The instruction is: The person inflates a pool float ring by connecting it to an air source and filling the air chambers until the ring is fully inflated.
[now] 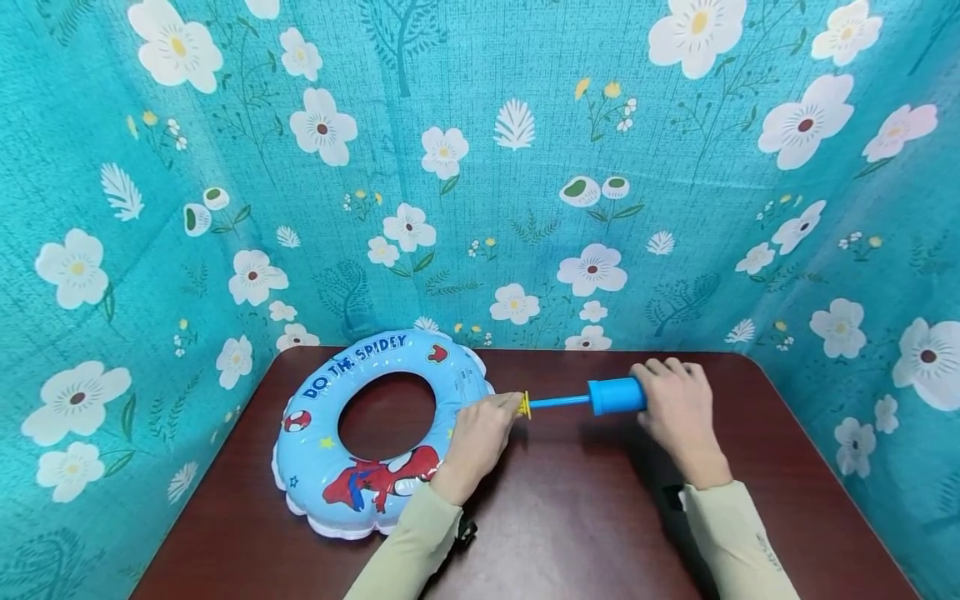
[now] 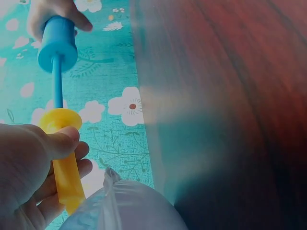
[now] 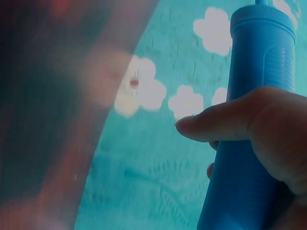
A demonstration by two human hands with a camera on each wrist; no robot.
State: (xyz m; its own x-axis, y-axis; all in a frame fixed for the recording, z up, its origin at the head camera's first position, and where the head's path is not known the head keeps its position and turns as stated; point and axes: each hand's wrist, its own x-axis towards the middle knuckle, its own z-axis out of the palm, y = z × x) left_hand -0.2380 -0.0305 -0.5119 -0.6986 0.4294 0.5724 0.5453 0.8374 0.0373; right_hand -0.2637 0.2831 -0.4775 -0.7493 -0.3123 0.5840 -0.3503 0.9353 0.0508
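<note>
My forearms reach forward over the surface (image 1: 570, 521). My left grip (image 1: 478, 437) curls round the yellow handle (image 2: 68, 179) of the pump (image 1: 561, 402); my right grip (image 1: 681, 417) holds its blue barrel (image 1: 615, 396). The pump spans sideways between them, above the surface, toward its far edge. The swim ring (image 1: 311, 454) lies left, near the far-left corner.

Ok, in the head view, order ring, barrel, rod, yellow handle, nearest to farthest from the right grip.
1. Barrel, in the right grip
2. Rod, left of it
3. Yellow handle, at the rod's left end
4. Ring, farthest left
</note>
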